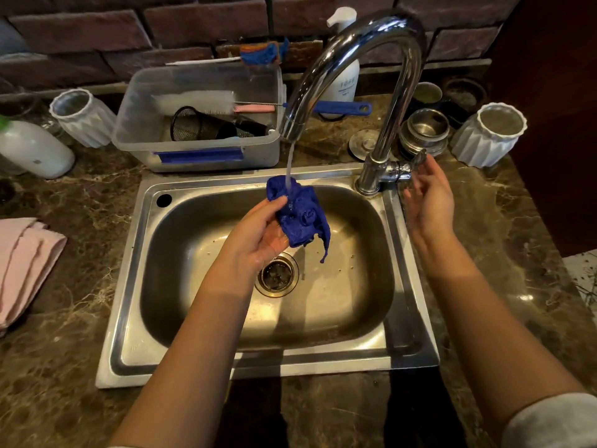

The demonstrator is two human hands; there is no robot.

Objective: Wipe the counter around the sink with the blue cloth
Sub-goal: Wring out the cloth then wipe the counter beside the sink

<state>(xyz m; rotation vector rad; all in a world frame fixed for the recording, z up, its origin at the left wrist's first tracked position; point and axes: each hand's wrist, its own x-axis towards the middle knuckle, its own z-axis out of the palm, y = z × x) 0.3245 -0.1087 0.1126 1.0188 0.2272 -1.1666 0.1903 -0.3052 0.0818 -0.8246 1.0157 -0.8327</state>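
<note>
My left hand [258,236] holds the crumpled blue cloth [298,215] over the steel sink [129,253], under a thin stream of water from the chrome faucet [381,43]. A corner of the cloth dangles toward the drain [277,275]. My right hand [431,198] is open with fingers spread, just beside the faucet's lever handle [416,161] at the sink's back right corner. The brown marble counter [64,318] surrounds the sink.
A clear plastic bin [197,124] with brushes sits behind the sink. White ribbed cups stand at back left [82,116] and back right [489,135]. A folded pink cloth [22,266] lies at the left edge, a white bottle [32,150] beside it. Metal strainers [426,130] stand behind the faucet.
</note>
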